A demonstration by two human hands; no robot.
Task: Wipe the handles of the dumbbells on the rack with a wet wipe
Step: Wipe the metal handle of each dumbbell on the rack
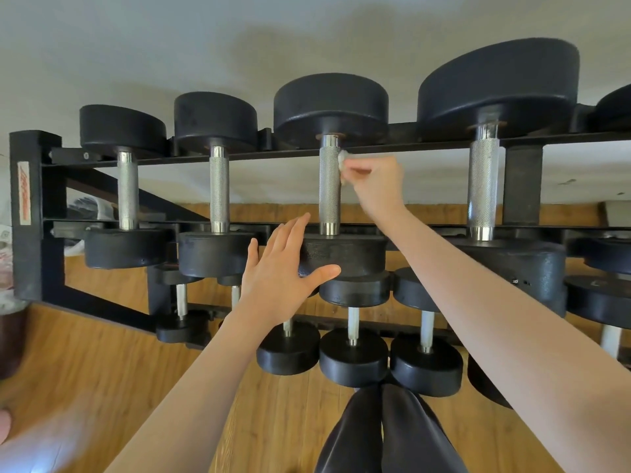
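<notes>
Knurled steel shows on the handle (330, 186) of the 3rd dumbbell from the left on the upper tier of the black rack (34, 213), and that is where the work is. The right hand (375, 179) pinches a small crumpled white wet wipe (342, 162) between thumb and curled fingers, holding it against the right side of the handle near its far end, just under the far weight (330, 104). The left hand (283, 278) is spread flat, fingers straight and apart, its palm over the near weight (345, 254) of the same dumbbell; it seems to touch it, though contact is hard to confirm.

To do this step well, I would wrap the wipe further round the bar rather than dab 1 side, then draw it along the whole length toward the near weight, twisting to reach the back. Steadying the near weight should stop the dumbbell rolling in its cradle.

The handle's long axis runs front to back across the rack rails, pointing away from the person toward the pale wall (170, 46). The other 3 handles on this tier lie parallel to it.
</notes>
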